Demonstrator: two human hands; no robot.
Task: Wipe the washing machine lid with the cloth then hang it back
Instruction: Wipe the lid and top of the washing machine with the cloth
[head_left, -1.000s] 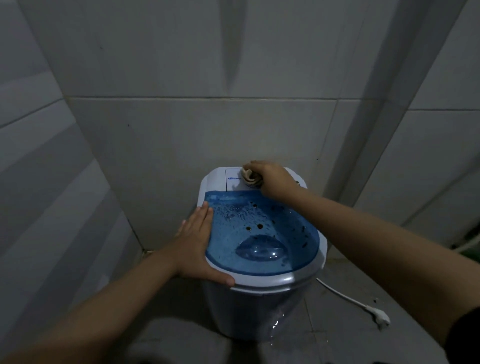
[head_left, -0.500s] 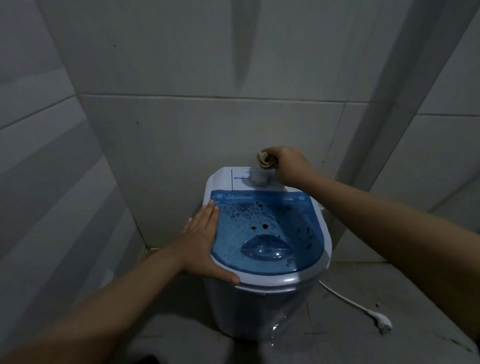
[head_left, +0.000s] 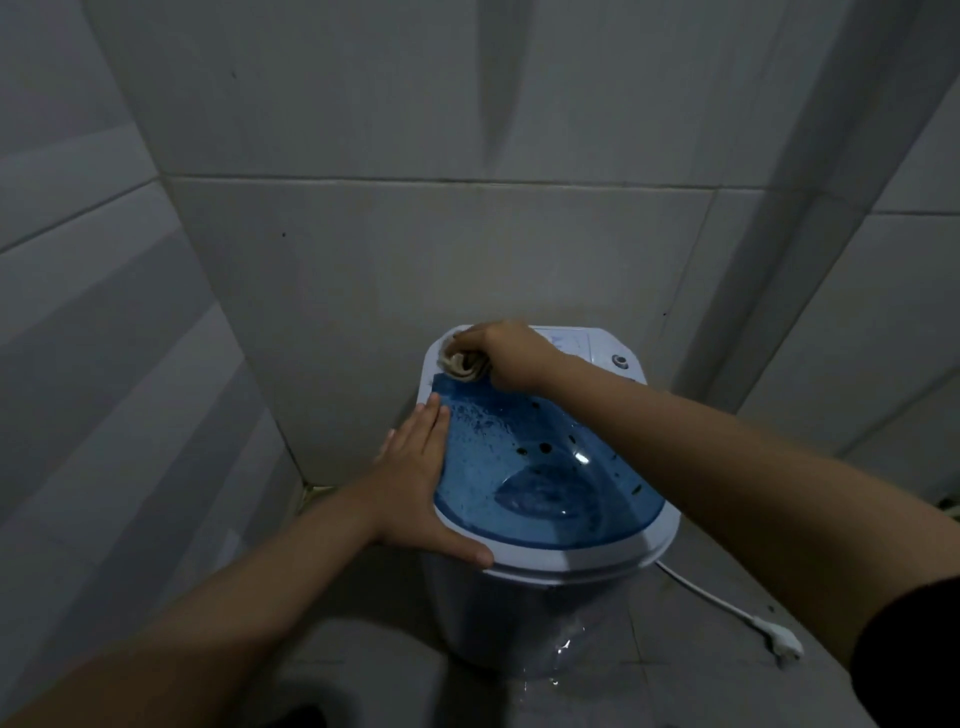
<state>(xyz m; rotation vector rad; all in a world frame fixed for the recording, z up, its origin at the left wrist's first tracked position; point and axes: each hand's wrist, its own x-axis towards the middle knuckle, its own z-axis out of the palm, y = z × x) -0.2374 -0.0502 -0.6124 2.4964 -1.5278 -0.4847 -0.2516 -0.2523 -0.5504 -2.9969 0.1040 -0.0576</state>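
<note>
The right hand (head_left: 511, 358) is gripping a bunched beige cloth (head_left: 464, 365), pressing it on the white back-left corner of the washing machine (head_left: 519, 613). The left hand (head_left: 415, 478) is lying open and flat, steadying the translucent blue lid (head_left: 535, 467) at its left edge, thumb hooking the rim. A white plug (head_left: 782, 644) is lying on the floor below the right forearm.

White power cord (head_left: 711, 597) lies on tiled floor (head_left: 649, 675), plug (head_left: 784, 643) unplugged; grey tiled walls (head_left: 415, 260) meet behind.
</note>
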